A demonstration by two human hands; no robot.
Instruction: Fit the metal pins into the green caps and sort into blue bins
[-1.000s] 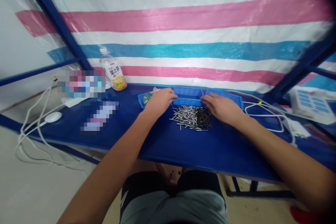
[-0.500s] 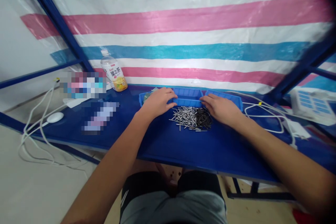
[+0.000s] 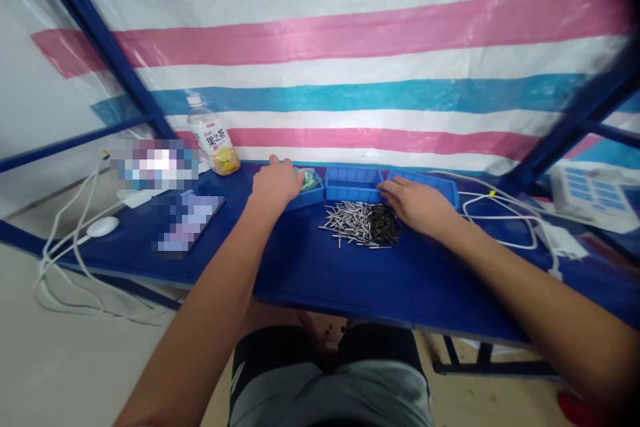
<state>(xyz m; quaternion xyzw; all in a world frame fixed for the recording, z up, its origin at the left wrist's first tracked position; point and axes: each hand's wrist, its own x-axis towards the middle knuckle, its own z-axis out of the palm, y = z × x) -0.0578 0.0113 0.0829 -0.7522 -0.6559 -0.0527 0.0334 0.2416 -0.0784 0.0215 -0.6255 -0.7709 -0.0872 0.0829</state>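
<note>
Three small blue plastic bins stand in a row at the back of the blue table. My left hand (image 3: 277, 180) is over the left bin (image 3: 306, 199), its fingers curled about the left part; the hand hides much of the bin. Green and clear plastic packaging (image 3: 309, 179) shows inside. Between the middle bin (image 3: 353, 192) and the right bin (image 3: 440, 188), my right hand (image 3: 417, 205) closes its fingertips on the bin edges where the two meet. In front lies a pile of silver metal pins (image 3: 347, 221) beside a heap of dark screws (image 3: 385, 223).
A drink bottle (image 3: 215, 143) stands at the back left. A blurred flat item (image 3: 190, 223) lies in front of it, near a white oval device (image 3: 103, 227) and cables. White cables (image 3: 500, 220) and a white keypad device (image 3: 597, 200) are on the right. Striped sheeting hangs behind.
My left hand has moved left from the middle bin to the left bin, uncovering the middle bin's left end and the packaging. My right hand stays at nearly the same spot.
</note>
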